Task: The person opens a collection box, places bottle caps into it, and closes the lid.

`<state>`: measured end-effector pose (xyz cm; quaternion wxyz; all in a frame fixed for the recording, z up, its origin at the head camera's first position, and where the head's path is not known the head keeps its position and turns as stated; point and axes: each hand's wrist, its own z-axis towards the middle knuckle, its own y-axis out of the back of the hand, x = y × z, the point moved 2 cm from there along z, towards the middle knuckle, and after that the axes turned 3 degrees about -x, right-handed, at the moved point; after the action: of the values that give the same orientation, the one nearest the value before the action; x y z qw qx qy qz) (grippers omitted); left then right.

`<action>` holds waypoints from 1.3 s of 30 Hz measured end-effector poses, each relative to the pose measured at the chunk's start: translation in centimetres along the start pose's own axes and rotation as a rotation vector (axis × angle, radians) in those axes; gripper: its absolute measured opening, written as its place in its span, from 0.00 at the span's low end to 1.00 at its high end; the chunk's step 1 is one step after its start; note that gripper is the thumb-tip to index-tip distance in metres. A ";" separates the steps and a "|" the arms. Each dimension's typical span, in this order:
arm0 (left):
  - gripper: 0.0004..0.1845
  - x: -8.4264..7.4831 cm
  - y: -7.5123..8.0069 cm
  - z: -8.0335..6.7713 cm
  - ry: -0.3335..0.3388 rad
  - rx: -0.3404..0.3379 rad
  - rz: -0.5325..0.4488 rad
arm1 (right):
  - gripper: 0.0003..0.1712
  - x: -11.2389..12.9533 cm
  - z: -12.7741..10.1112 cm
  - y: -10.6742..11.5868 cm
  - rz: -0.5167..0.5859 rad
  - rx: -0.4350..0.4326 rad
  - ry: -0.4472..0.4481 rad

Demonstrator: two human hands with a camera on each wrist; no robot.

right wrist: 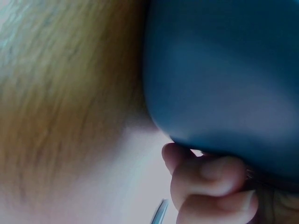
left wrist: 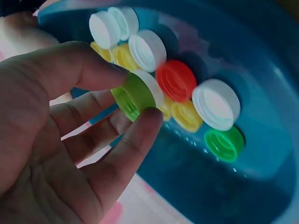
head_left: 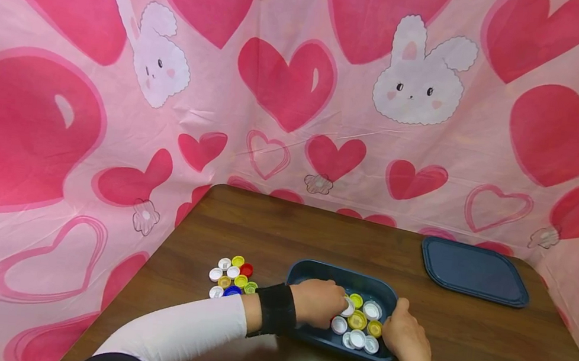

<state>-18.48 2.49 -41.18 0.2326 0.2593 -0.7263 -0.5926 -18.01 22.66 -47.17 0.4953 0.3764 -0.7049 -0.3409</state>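
Observation:
My left hand [head_left: 319, 304] is over the dark blue plastic container [head_left: 312, 267]. In the left wrist view, its thumb and a finger pinch a yellow-green bottle cap [left wrist: 132, 95]. Around that cap, inside the container, lie white, yellow, red and green caps, among them a red cap [left wrist: 176, 80], a green cap [left wrist: 224, 144] and a white cap [left wrist: 216, 104]. My right hand [head_left: 407, 340] grips the container's right end, its fingers [right wrist: 210, 179] curled against the underside of the rim in the right wrist view.
A loose group of caps, including a red cap [head_left: 246, 269] and a blue cap [head_left: 232, 291], lies on the brown wooden table [head_left: 474, 344] left of the container. Farther back at right rests a flat dark blue lid or tray [head_left: 474, 270]. A pink heart-patterned cloth [head_left: 349, 128] hangs behind.

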 end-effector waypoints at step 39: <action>0.17 5.5 3.4 -2.6 0.034 -0.034 -0.193 | 0.21 0.1 -0.1 0.1 -0.003 0.006 -0.006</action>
<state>-21.31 -2.51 -37.19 0.1910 0.3341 -0.6837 -0.6200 -17.93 22.57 -47.03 0.4917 0.3780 -0.7065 -0.3408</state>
